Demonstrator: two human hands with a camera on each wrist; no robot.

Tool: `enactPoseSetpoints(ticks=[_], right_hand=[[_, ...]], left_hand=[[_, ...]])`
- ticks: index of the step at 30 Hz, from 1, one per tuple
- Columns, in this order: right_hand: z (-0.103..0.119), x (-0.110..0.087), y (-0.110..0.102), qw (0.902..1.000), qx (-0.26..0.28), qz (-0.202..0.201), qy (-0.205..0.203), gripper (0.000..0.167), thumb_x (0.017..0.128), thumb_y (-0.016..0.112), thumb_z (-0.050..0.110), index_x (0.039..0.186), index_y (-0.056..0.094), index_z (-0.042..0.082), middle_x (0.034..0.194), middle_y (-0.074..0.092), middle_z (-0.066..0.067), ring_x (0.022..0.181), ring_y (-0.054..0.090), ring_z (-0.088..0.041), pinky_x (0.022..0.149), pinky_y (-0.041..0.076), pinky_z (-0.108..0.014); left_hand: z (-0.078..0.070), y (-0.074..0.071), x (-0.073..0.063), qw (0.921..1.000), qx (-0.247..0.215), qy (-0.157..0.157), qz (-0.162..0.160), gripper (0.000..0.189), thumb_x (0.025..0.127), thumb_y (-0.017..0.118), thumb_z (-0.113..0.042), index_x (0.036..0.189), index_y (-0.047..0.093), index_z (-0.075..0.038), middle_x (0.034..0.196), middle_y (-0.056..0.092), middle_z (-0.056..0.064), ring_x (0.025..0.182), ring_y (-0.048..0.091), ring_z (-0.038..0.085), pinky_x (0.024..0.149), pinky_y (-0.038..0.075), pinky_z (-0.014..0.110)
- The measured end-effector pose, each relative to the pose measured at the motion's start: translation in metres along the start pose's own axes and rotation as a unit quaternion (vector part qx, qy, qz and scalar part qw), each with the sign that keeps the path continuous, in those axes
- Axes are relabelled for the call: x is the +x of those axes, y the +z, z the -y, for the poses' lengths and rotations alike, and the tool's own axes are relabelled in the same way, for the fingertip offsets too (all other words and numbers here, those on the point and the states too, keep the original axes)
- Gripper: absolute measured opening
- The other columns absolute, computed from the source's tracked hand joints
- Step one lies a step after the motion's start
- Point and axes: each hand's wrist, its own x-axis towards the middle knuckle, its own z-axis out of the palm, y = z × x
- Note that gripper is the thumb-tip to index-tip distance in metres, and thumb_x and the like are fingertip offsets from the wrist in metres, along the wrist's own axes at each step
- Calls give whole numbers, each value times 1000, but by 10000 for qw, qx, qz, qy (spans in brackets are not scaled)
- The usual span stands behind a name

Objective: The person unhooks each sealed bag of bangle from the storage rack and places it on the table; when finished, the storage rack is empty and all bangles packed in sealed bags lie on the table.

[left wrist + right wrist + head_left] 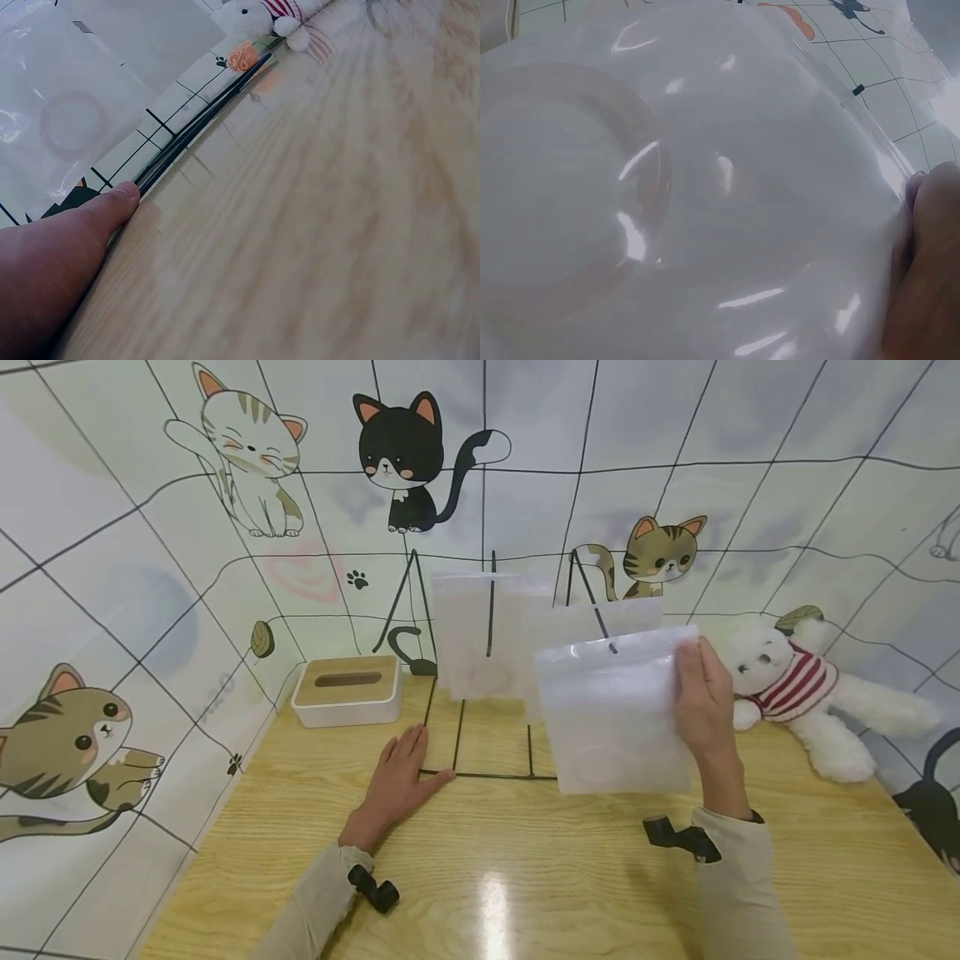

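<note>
My right hand (705, 697) pinches the right edge of a translucent zip bag (618, 735). This bag hangs on the front tip of a prong of a black wire display rack (491, 775), with a faint pink ring on its lower part. Another similar bag (637, 612) is behind it on the same side, and more bags (459, 635) hang from the middle prong. My left hand (397, 785) rests on the table with straight fingers at the rack's left front corner. In the left wrist view its thumb (112, 210) touches the black base rod (202, 120).
A white tissue box (348, 714) with a wooden lid stands left of the rack. To the right, a white plush toy (806, 693) in a red-striped top leans by the wall. Cat-patterned walls (540, 410) border the wooden table (465, 835) behind and at the sides.
</note>
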Motion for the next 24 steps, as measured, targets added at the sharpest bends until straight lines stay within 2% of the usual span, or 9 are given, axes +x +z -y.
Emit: enactPoseSetpoints(ticks=[6, 19, 24], right_hand=[[1, -2, -3, 9999, 12, 93, -40, 21, 109, 36, 31, 96, 53, 27, 78, 44, 4, 72, 44, -12, 65, 36, -24], [4, -2, -7, 9998, 124, 49, -148, 24, 108, 37, 27, 91, 53, 29, 74, 41, 5, 68, 40, -12, 62, 33, -24], [5, -2, -9, 9996, 154, -15, -253, 30, 108, 38, 25, 81, 47, 17, 69, 34, 6, 62, 33, -12, 60, 28, -24]], left_hand=[[0, 1, -1, 10000, -11, 25, -18, 95, 95, 53, -62, 158, 19, -1, 166, 22, 14, 155, 16, 29, 126, 11, 51], [1, 1, -1, 10000, 47, 15, -5, 95, 95, 52, -64, 159, 19, -1, 166, 21, 14, 155, 16, 29, 126, 12, 52], [1, 0, 1, 10000, 53, 24, 7, 95, 95, 51, -64, 159, 19, -2, 166, 21, 14, 155, 16, 29, 126, 12, 52]])
